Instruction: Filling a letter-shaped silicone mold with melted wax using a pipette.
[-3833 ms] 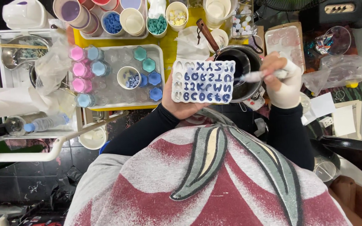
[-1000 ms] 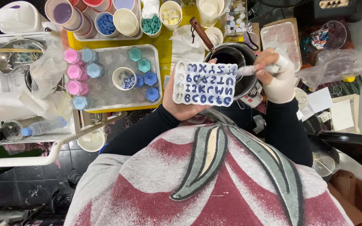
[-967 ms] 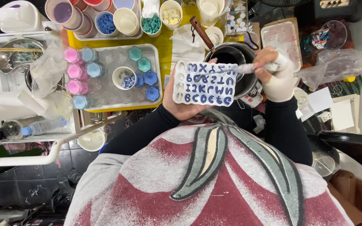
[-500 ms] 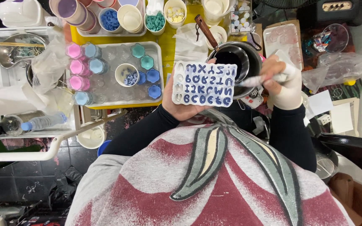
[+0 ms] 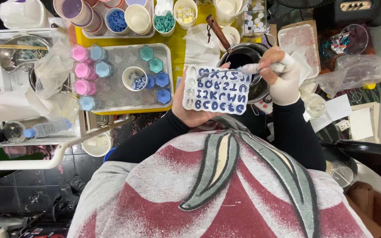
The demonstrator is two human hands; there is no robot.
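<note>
Dropper (image 5: 243, 69) — crosswise, tip leftward, over mould (image 5: 217, 90)

left hand (image 5: 190, 108): holds white letter mold (image 5: 217, 89)
right hand (image 5: 283, 79): gloved, grips dropper (image 5: 243, 69) over mold's top row

Upper centre: your letter mould (image 5: 217, 89) fills the space in front of your chest, with the dark pot (image 5: 243, 59) just behind it.
Upper left: the clear tray (image 5: 124, 94) of coloured cups blocks the bench; cups (image 5: 111, 17) crowd the frame's top edge.
Between tray and mould: you get only a narrow yellow strip (image 5: 178, 57).
Right: plastic bags (image 5: 353, 72) and papers (image 5: 360, 123) leave little bare surface.
Lower left: dark floor (image 5: 18, 194) lies open below the white rail (image 5: 27, 163).
</note>
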